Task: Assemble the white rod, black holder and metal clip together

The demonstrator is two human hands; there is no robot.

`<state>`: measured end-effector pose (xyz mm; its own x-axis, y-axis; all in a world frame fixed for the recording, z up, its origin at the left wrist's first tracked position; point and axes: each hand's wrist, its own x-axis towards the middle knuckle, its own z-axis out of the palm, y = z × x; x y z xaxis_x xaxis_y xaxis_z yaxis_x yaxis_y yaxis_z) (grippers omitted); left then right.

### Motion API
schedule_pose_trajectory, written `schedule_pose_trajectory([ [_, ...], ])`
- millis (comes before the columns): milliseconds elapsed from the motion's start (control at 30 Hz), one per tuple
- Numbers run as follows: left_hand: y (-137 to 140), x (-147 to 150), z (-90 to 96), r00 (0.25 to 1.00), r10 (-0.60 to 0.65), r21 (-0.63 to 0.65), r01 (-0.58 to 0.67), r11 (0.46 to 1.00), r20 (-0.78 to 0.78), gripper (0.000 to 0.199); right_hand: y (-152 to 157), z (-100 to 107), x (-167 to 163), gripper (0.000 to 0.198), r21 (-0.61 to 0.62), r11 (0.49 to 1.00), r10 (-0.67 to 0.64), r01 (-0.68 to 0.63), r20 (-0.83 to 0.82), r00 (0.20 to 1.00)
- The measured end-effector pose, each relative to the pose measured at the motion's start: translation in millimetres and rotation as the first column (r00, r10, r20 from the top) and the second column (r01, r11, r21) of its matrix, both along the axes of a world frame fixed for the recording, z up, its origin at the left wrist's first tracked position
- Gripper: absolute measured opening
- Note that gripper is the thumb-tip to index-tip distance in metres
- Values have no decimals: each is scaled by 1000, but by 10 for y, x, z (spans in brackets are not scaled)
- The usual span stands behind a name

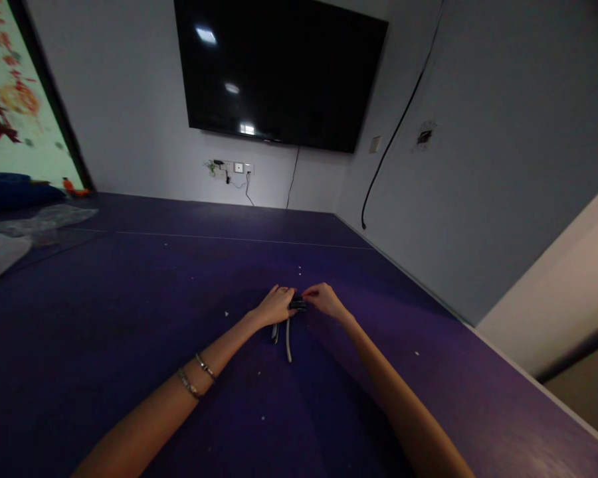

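Note:
My left hand [277, 306] is closed around a small black object [298, 304], whose right end sticks out past the fingers. At that end my right hand [325, 300] has its thumb and fingertips pinched together; whatever is between them is too small to make out. A thin, slightly curved grey strip [288, 342] runs toward me from below my left hand. Beside it lies a short piece, part dark and part grey [275, 333], its upper end hidden by the hand. Two bracelets [197, 376] circle my left forearm.
Small white scraps [226, 313] dot the purple surface [219, 272]. At the left lie clear plastic sheeting [54, 219], a blue cloth-like heap [17, 190] and an orange item [72, 188]. A black cable [395, 136] hangs along the right wall; a television [284, 73] hangs ahead.

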<state>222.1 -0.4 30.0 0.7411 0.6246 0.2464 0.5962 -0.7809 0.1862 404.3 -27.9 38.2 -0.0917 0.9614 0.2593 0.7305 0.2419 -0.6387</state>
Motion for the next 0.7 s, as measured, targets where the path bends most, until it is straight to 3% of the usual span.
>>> schedule_pose_trajectory([
  [700,-48,-3,-1,999,-4,1,4,1000,34,43,12,-80,-22,23,21,1000,21,-23,96,995],
])
